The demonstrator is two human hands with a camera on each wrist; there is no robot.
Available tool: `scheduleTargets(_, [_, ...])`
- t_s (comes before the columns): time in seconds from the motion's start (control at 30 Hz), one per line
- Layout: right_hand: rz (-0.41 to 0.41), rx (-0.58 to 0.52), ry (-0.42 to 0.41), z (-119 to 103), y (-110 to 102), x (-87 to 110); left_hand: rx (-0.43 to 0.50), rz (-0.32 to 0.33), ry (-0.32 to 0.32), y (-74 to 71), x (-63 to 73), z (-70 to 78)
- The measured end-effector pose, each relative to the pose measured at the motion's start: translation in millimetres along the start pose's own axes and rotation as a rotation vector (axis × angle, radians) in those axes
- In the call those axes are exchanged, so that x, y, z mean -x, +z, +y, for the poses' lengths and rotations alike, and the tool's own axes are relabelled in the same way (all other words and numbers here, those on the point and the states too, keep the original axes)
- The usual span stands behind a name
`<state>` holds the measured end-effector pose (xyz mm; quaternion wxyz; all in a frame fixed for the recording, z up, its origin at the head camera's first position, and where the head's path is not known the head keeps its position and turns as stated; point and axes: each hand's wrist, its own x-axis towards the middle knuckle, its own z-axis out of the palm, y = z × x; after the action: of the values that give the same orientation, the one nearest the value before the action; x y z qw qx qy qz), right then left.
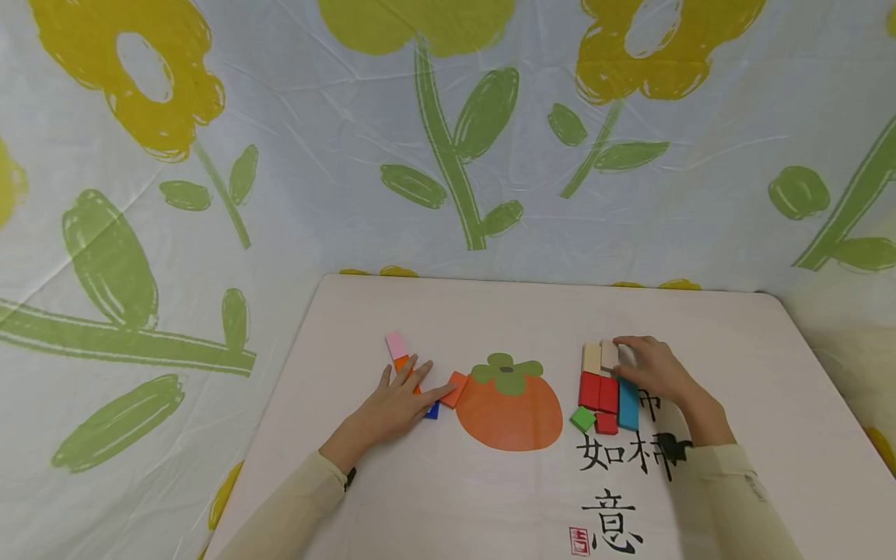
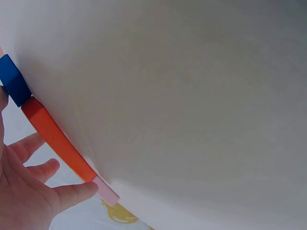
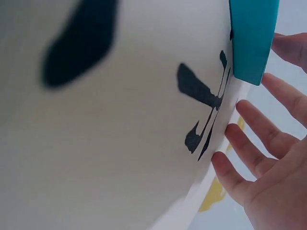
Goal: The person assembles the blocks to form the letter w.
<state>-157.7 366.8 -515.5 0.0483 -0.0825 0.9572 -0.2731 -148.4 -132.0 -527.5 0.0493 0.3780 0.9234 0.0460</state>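
My left hand (image 1: pixel 392 408) lies with spread fingers over a slanted row of blocks. The row has a pink block (image 1: pixel 396 345), an orange block (image 2: pixel 60 139) and a blue block (image 2: pixel 15 80). One fingertip reaches an orange-red square block (image 1: pixel 455 390) beside the printed persimmon. To the right, my right hand (image 1: pixel 654 369) pinches an off-white block (image 1: pixel 609 355) with thumb and forefinger; its other fingers stay loose. Beside it are a beige block (image 1: pixel 591 358), two red blocks (image 1: pixel 599 392), a smaller red block (image 1: pixel 606 423), a green block (image 1: pixel 582 419) and a teal-blue block (image 3: pixel 252 40). The teal-blue block hides the thumb tip in the right wrist view.
The pale tabletop (image 1: pixel 420 498) carries a printed persimmon (image 1: pixel 511 412) between the two groups of blocks, and black brush characters (image 1: pixel 612 521) near the right arm. Flower-patterned cloth (image 1: pixel 294 179) hangs behind the table's far edge and at the left.
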Motion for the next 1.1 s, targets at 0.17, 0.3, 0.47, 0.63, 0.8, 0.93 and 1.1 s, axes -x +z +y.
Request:
scheduleTargets(0.17, [-0.001, 0.0, 0.02, 0.0, -0.7, -2.2, 0.0, -0.009, -0.004, 2.1, -0.7, -0.9])
scheduleTargets(0.3, [-0.012, 0.016, 0.039, -1.0, -1.9, -3.2, -0.012, -0.026, -0.012, 2.7, -1.3, -1.3])
scheduleTargets(0.47, [-0.025, 0.046, 0.053, -1.5, -3.2, -5.0, -0.018, -0.018, -0.002, 1.0, -1.4, -0.9])
scheduleTargets(0.63, [-0.032, 0.053, 0.057, -3.4, -4.0, -5.5, -0.005, -0.021, 0.003, -0.9, -1.3, -0.4])
scheduleTargets(0.8, [-0.026, 0.041, 0.052, -2.8, -3.5, -6.3, 0.006, -0.046, -0.007, -2.1, -1.7, -0.6])
scheduleTargets(0.93, [0.006, 0.016, 0.046, -2.5, -5.1, -5.3, 0.003, -0.07, -0.013, -2.1, -1.9, -0.9])
scheduleTargets(1.1, [0.054, -0.031, 0.08, -11.4, -9.5, -2.7, 0.002, -0.067, -0.008, -3.0, -1.8, -0.8])
